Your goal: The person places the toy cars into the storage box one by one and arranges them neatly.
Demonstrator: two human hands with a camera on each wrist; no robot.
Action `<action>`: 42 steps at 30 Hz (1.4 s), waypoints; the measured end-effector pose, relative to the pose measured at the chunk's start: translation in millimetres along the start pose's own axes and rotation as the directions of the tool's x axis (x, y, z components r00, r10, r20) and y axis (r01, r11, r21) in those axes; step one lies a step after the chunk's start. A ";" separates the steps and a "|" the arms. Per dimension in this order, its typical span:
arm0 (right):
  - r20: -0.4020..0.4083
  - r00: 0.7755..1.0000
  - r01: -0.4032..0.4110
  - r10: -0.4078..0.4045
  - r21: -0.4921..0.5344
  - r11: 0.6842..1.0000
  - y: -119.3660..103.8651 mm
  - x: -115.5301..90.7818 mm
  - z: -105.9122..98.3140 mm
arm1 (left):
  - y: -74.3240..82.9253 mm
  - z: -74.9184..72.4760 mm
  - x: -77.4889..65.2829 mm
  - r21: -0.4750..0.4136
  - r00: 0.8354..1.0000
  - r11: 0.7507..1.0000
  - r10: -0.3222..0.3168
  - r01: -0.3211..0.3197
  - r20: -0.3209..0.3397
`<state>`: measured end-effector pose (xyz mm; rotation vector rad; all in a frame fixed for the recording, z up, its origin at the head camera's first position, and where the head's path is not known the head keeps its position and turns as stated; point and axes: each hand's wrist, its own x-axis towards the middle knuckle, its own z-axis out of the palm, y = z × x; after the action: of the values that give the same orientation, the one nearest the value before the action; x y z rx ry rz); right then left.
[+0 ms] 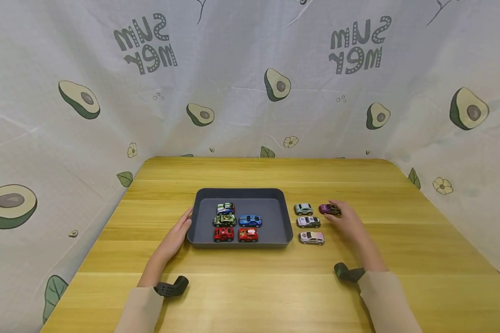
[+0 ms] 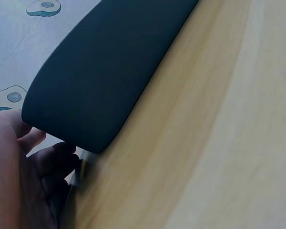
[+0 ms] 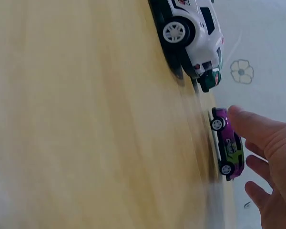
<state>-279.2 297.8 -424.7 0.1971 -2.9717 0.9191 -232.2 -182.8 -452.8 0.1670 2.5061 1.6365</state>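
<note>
My left hand (image 1: 178, 235) holds the left side of a dark grey tray (image 1: 286, 217). In the left wrist view its thumb lies at the tray's rim and its fingers bend near the bottom corner. Above the table's right half, my right hand (image 1: 346, 221) has thumb and fingers spread about a small purple toy car (image 1: 326, 209). In the right wrist view the thumb is close to one end of this purple-and-green car (image 3: 227, 143); contact is unclear. Beside it stand a pale green toy car (image 1: 303, 209), a white one (image 1: 308, 222) and a pink-and-white one (image 1: 311, 237).
Inside the tray sit several toy cars, among them a blue one (image 1: 250, 220), a camouflage one (image 1: 224, 220) and a red one (image 1: 223, 234). The wooden table (image 1: 250, 286) meets an avocado-print cloth (image 1: 241, 129) at the back and sides.
</note>
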 end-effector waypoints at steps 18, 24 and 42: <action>-0.013 1.000 -0.024 0.024 -0.023 0.999 17.6 8.0 3.9 | 0.0 0.8 -0.6 0.003 1.000 1.000 0.004 -0.004 -0.015; -0.016 0.999 -0.050 0.050 -0.004 0.999 16.7 5.7 4.1 | -0.4 0.8 -0.4 -0.002 1.000 1.000 0.006 -0.006 -0.012; -0.098 0.995 0.028 -0.027 0.009 1.000 -18.4 1.6 -2.6 | 0.6 0.9 -1.1 -0.005 1.000 1.000 0.021 -0.021 -0.010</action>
<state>-278.5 284.1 -412.2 0.1867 -2.8676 0.9138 -230.9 -181.9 -452.6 0.1853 2.5156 1.6554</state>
